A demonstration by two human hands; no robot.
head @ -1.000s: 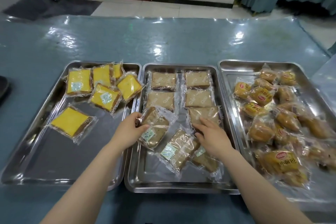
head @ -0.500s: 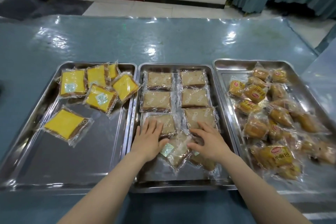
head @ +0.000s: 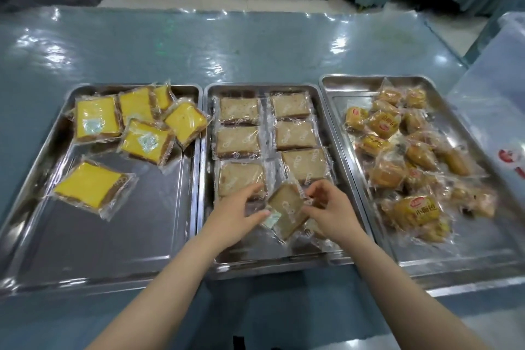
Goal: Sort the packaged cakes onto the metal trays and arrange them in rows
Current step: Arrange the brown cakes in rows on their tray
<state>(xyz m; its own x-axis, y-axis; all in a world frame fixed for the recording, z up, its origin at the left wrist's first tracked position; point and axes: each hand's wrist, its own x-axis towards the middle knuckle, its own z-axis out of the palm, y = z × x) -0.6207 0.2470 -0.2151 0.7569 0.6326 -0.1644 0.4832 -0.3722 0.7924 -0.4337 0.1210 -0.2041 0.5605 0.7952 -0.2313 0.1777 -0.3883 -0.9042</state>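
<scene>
Middle tray (head: 206,179) — my left hand (head: 238,214) and right hand (head: 329,209) pinched one brown cake packet (head: 287,212); squaring it beneath the right column seemed best.

Left hand (head: 238,212) and right hand (head: 326,209) — fingers pinched

Table (head: 255,45) in front of me: wide, blue-grey, glossy plastic cover, wrinkly, lots of glare up top. Three metal trays sit straight on it, side by side, long edges pretty much touching. Left tray (head: 159,239) mostly bare steel at my end, yellow cake packs bunched at far end. Middle tray (head: 255,260) has brown packs in two columns. Right tray (head: 454,250) sits bit further back, loaded with heap of bun packs. Far half of table bare. Something pale at right edge, can't tell what.
</scene>
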